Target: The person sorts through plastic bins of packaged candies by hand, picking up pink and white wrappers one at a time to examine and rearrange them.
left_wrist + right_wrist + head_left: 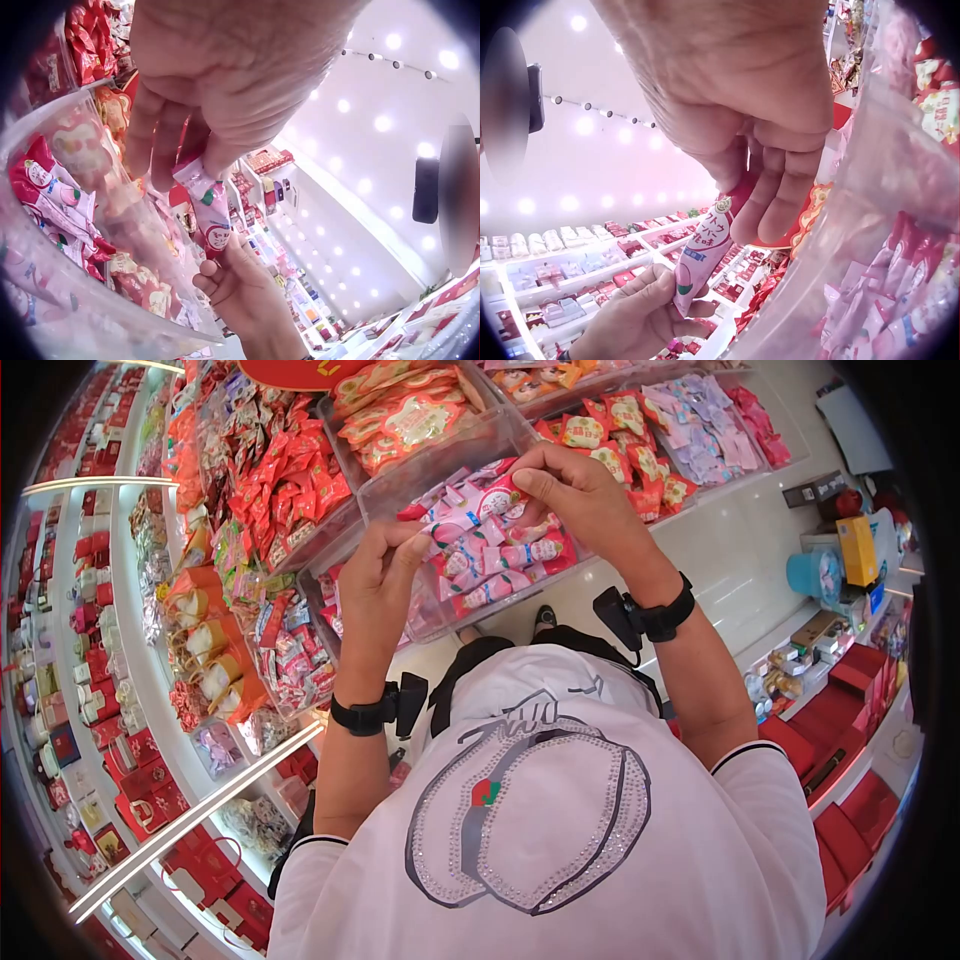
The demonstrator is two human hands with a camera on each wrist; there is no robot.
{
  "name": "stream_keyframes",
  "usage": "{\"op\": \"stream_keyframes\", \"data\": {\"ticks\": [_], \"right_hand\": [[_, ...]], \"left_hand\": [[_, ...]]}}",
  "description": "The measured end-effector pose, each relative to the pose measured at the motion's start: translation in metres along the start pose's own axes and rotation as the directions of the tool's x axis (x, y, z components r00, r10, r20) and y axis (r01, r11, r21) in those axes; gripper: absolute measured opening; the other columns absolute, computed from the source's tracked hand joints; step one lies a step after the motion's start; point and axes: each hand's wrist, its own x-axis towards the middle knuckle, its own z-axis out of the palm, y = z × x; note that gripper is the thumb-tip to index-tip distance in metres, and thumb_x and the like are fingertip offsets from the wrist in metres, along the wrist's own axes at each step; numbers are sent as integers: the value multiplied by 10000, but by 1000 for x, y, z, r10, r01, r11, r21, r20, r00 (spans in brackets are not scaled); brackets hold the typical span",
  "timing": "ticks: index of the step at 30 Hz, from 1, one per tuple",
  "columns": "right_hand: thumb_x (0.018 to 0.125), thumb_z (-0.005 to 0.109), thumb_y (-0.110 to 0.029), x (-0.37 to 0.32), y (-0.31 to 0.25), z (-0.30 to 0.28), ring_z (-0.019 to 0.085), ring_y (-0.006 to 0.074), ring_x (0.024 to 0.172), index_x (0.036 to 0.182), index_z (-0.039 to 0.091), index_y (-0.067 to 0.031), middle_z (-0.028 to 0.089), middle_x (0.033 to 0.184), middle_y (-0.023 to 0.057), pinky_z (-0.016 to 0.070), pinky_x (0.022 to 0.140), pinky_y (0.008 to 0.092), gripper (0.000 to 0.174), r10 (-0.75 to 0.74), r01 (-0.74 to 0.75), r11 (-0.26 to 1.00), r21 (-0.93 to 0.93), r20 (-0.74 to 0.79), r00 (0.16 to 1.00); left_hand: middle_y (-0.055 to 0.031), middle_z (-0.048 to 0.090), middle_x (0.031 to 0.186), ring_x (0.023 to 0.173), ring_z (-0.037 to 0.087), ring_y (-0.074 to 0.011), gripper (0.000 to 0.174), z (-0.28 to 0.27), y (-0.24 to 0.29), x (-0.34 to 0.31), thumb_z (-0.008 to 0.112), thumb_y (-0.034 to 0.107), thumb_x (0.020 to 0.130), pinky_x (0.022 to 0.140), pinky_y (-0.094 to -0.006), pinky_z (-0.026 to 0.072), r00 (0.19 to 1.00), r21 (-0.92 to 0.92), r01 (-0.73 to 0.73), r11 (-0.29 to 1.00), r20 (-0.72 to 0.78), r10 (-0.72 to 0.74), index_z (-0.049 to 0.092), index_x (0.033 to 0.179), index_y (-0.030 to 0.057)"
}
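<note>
A pink wrapped candy [210, 206] with a red end is stretched between both hands above a clear bin of similar pink candies [490, 565]. My left hand [380, 580] pinches one end of the wrapper between thumb and fingers. At the other, red end, my right hand [590, 505] pinches it the same way. The right wrist view shows Japanese lettering and a peach picture along the candy [705, 244], with the left hand [634, 315] at its lower tip. Parts of both wrapper ends are hidden by the fingers.
Neighbouring clear bins hold red packets [410, 420], red twisted candies [290, 480] and lilac packets [705, 425]. Shelves of red gift boxes [130, 760] line the left side. A yellow box [857, 550] and a blue bucket [812, 575] stand at the right.
</note>
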Motion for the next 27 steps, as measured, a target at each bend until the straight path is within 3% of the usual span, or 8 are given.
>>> {"op": "stream_keyframes", "data": {"ticks": [3, 9, 12, 15, 18, 21, 25, 27], "right_hand": [[984, 613, -206, 2, 2, 7, 619, 73, 628, 966, 637, -17, 622, 821, -3, 541, 596, 235, 191, -8, 11, 999, 50, -62, 998], [978, 613, -208, 6, 3, 4, 596, 70, 590, 959, 634, -20, 622, 805, 7, 501, 536, 243, 191, -4, -6, 995, -98, -95, 995], [975, 612, -206, 4, 4, 3, 591, 77, 560, 948, 630, -17, 617, 770, 10, 483, 516, 254, 192, -10, 1, 995, -102, -90, 996], [969, 610, -196, 2, 10, 4, 584, 82, 530, 941, 628, -14, 605, 719, 7, 470, 505, 256, 184, -12, 4, 994, -111, -76, 997], [970, 604, -197, -2, 8, 4, 591, 83, 534, 955, 628, -15, 601, 702, 9, 463, 503, 253, 184, 9, -19, 995, -97, -105, 994], [977, 597, -203, -4, 1, -6, 610, 88, 565, 997, 624, -17, 617, 747, 18, 470, 509, 251, 189, -46, 25, 994, -103, -211, 976], [1010, 567, -209, -10, -5, -26, 579, 46, 607, 1103, 619, -22, 672, 926, 37, 483, 564, 207, 215, -86, 34, 985, -167, -317, 945], [1004, 561, -192, -12, -4, -28, 596, 63, 612, 1083, 622, -22, 663, 883, 34, 485, 568, 217, 197, -97, 48, 986, -159, -319, 943]], "left_hand": [[5, 610, 886, 812, 539, -67, 142, 4, -2, -3, 628, 156, 993, 751, -228, 455, 996, -50, -22, 999, -83, 18, 604, 989, 16], [-8, 626, 940, 836, 556, -84, 231, -4, -2, 17, 658, 230, 975, 767, -256, 474, 981, -10, 174, 985, 93, -172, 616, 1041, 13], [-38, 639, 950, 827, 575, -136, 289, 0, 7, 30, 698, 232, 934, 770, -292, 487, 974, 274, -55, 960, 228, -9, 621, 1110, 17], [-99, 633, 944, 817, 579, -194, 351, 8, 7, 45, 712, 222, 907, 750, -324, 484, 923, 390, -292, 873, 352, 152, 611, 1171, 15], [-139, 617, 895, 786, 569, -225, 320, 17, 8, 60, 705, 216, 907, 717, -341, 468, 861, 397, -317, 861, 502, 86, 605, 1116, -4], [-146, 602, 820, 761, 557, -221, 255, 21, 12, 76, 685, 211, 918, 689, -352, 452, 827, 442, -207, 873, 556, -86, 609, 1012, -14], [-161, 612, 786, 754, 578, -283, 250, 31, -5, 103, 678, 234, 900, 695, -398, 454, 736, 478, -345, 808, 671, -83, 624, 924, -9], [-178, 621, 801, 770, 595, -320, 258, 44, -11, 108, 676, 252, 885, 709, -427, 459, 707, 507, -443, 739, 705, -60, 641, 911, -2]]}}
